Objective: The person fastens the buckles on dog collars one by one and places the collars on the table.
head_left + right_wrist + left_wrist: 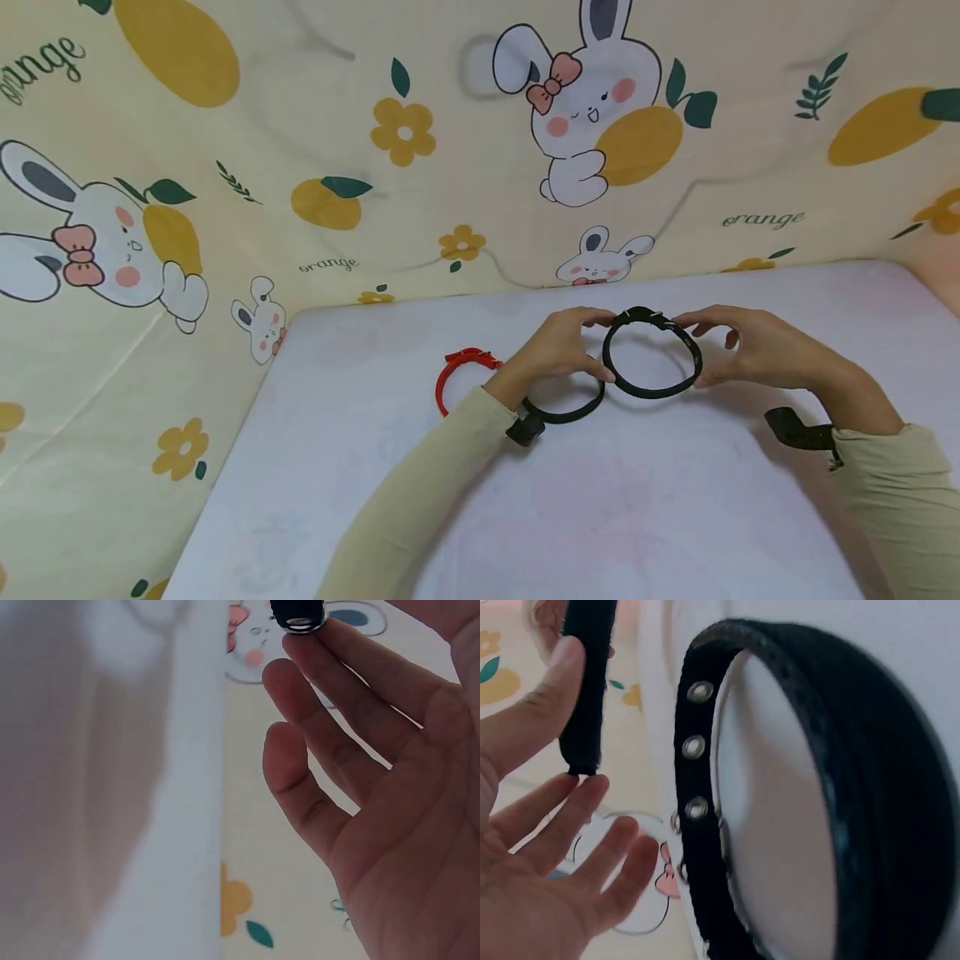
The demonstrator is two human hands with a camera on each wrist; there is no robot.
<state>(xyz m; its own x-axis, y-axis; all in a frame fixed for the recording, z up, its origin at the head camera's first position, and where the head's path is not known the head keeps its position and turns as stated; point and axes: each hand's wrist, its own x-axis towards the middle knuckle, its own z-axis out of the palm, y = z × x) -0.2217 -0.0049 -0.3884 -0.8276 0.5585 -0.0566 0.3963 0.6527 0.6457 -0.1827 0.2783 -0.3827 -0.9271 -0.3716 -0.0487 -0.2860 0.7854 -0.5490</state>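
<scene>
A black buckle collar (648,393), fastened into a ring, is held up between both hands over the table. My left hand (558,348) pinches its left side, thumb on one edge and fingertips at the other; the left wrist view shows this strap (594,682) edge-on. On the opposite side my right hand (768,346) grips it by fingers and thumb, with fingertips at the strap's end (298,616) in the right wrist view. Under the left hand lies a second black collar (566,417), with metal eyelets (694,746) along its band. A red collar (441,387) lies left of it, partly covered by the left forearm.
All of this is on a white-covered table (600,508). A cream cloth (420,208) printed with rabbits and oranges hangs behind and to the left. Dark wrist cameras stick out by the left cuff (526,430) and the right cuff (798,431).
</scene>
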